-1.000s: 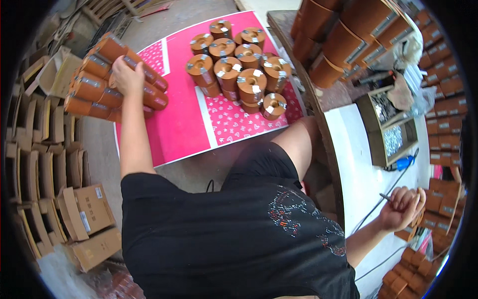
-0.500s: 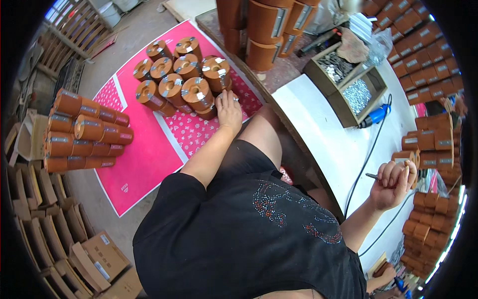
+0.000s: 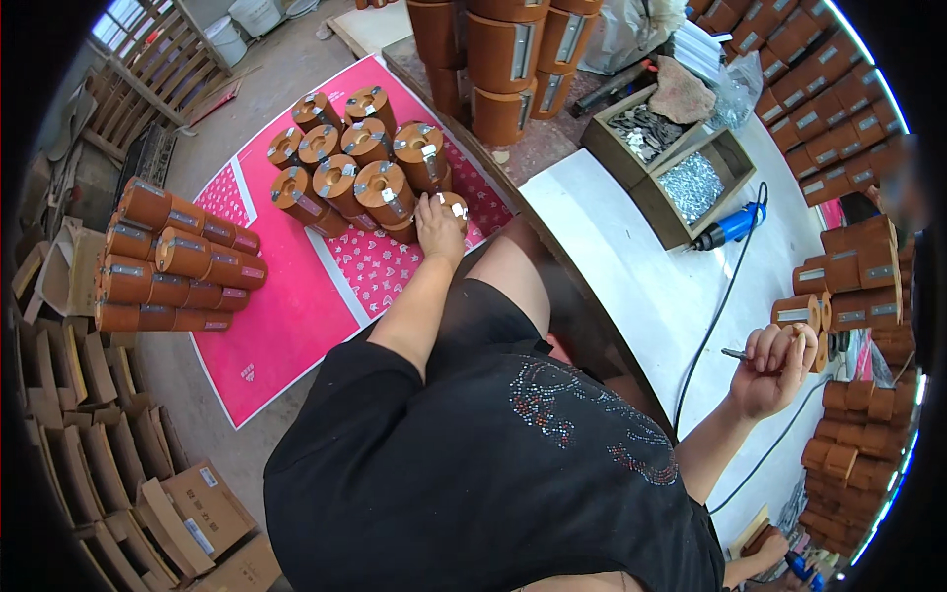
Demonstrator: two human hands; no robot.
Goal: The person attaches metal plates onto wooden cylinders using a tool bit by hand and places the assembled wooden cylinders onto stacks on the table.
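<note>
Left grip (image 3: 439, 225) clasps brown cylinder (image 3: 452, 209) on pink sheet (image 3: 296, 326); right grip (image 3: 774, 363) pinches thin tool (image 3: 736, 353).

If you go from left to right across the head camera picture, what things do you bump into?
Flat cardboard boxes → stack of brown cylinders lying down → pink sheet → left hand → white table → blue tool → right hand.

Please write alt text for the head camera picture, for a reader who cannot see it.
A person's left hand reaches down to a brown cylinder in a cluster on a pink sheet on the floor. The right hand holds a thin tool over a white table.
</note>
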